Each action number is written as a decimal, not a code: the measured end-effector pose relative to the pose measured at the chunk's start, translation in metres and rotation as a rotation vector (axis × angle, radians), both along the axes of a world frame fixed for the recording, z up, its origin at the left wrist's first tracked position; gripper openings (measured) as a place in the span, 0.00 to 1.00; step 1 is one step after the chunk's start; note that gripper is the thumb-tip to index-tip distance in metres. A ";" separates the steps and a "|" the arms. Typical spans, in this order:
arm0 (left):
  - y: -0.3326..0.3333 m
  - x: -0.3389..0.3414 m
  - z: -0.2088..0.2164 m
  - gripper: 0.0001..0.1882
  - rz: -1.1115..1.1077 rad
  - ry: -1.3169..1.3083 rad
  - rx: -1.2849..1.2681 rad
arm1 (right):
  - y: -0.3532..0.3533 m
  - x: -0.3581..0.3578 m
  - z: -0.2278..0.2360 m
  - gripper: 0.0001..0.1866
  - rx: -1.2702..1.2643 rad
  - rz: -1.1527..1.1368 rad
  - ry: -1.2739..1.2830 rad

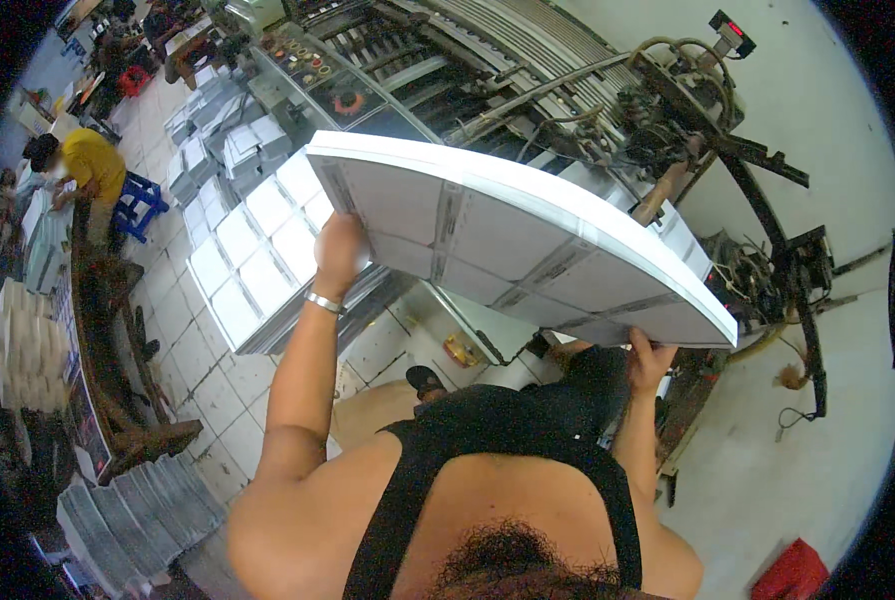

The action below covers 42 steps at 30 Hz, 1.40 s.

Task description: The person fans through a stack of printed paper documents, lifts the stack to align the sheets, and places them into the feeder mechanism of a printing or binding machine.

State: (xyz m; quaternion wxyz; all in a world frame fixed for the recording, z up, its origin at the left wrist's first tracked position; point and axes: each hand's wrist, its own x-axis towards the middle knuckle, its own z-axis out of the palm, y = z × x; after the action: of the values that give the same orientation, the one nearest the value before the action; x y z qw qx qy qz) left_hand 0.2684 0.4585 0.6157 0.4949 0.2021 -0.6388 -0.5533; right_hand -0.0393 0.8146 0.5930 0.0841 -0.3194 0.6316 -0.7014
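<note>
A thick stack of large printed paper sheets (pixel 497 235) is held up tilted in front of me, its white edge along the far side. Grey rectangular panels divided by darker printed strips cover the face toward me. My left hand (pixel 341 248), with a silver band at the wrist, grips the stack's left edge; its fingers are partly blurred. At the lower right edge, my right hand (pixel 649 362) is closed on the same stack, thumb on the near face and the other fingers partly hidden. Beyond my left hand lies a pile of printed sheets (pixel 257 245) with white panels.
A large machine (pixel 417 75) with rollers and a button panel (pixel 302 62) stands ahead. Bundled paper stacks (pixel 252 145) sit beyond the pile. A person in yellow (pixel 95 165) works by a blue stool (pixel 141 208) at left. Grey stacks (pixel 137 515) lie lower left, a red item (pixel 792 572) lower right.
</note>
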 end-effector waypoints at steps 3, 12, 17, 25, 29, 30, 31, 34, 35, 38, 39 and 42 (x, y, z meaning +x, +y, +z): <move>-0.004 -0.001 -0.030 0.10 0.307 -0.140 -0.217 | -0.002 0.005 0.000 0.29 -0.033 -0.017 -0.057; -0.024 -0.014 -0.075 0.28 0.637 -0.284 -0.199 | -0.002 0.004 0.011 0.28 0.002 -0.035 -0.032; -0.004 -0.038 -0.032 0.23 0.657 -0.069 -0.178 | 0.028 -0.044 0.011 0.26 0.495 0.138 0.262; -0.020 -0.025 -0.061 0.26 0.801 -0.111 -0.172 | 0.009 -0.057 0.032 0.24 0.529 0.448 0.310; -0.008 -0.035 -0.033 0.33 0.746 -0.096 -0.076 | 0.004 -0.062 0.026 0.24 0.405 0.521 0.316; -0.012 -0.033 -0.033 0.34 0.687 -0.005 -0.028 | 0.001 -0.063 0.030 0.24 0.487 0.531 0.292; -0.014 -0.035 -0.033 0.35 0.660 0.119 0.074 | -0.001 -0.063 0.035 0.25 0.570 0.540 0.269; -0.013 -0.052 -0.016 0.36 0.729 0.280 0.196 | -0.005 -0.056 0.048 0.27 0.783 0.481 0.157; -0.018 -0.048 -0.022 0.36 0.831 0.146 0.068 | -0.006 -0.053 0.050 0.27 0.846 0.452 0.115; -0.024 -0.052 -0.023 0.36 1.044 -0.290 -0.528 | 0.006 -0.057 0.031 0.29 0.778 0.347 -0.034; -0.031 -0.048 -0.024 0.36 0.769 -0.200 -0.247 | 0.006 -0.051 0.034 0.28 0.701 0.321 0.010; -0.015 -0.044 0.017 0.34 0.640 -0.300 -0.138 | 0.004 -0.022 0.038 0.24 0.350 0.214 0.108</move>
State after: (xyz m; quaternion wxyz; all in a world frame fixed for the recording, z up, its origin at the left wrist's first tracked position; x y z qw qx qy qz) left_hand 0.2242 0.4436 0.6322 0.5563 0.4369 -0.6446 -0.2899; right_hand -0.0613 0.8183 0.6311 0.1786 -0.4023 0.7097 -0.5500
